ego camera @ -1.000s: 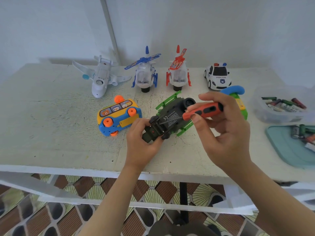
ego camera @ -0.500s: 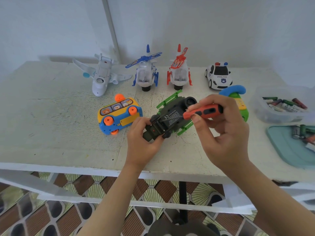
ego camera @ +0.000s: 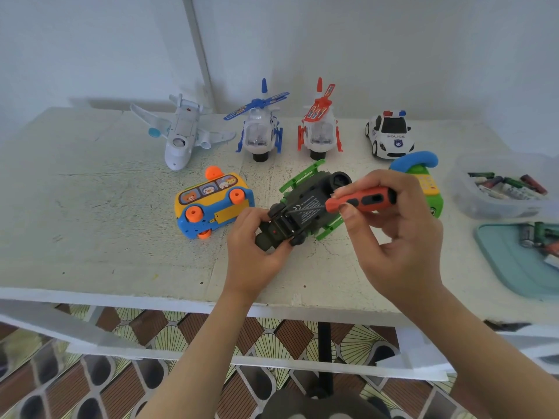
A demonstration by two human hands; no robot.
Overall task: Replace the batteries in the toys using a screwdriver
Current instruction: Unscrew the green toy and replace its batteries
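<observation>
We note L hand [ego camera: 252, 252] at centre, fingers and thumb curled round the near end of the dark green toy [ego camera: 305, 208]. R hand [ego camera: 399, 246] sits just to its right, thumb under and fingers over the screwdriver [ego camera: 361, 201] handle, pinching it. Both forearms are bare. L enters from bottom centre, R from bottom-right corner.

The right hand [ego camera: 396, 237] covers the butt of the red-and-black plastic-handled screwdriver [ego camera: 361, 200] and part of the green-and-yellow toy phone with a blue handset [ego camera: 429, 187] behind it. The left hand [ego camera: 254, 252] hides the near end of the dark green toy vehicle [ego camera: 305, 207], whose label print is too small to read. Right of the right hand, the picture's edge cuts off the teal rubber tray [ego camera: 508, 261] and the clear plastic tub [ego camera: 484, 207]. The batteries [ego camera: 508, 186] in them are blurred.
</observation>
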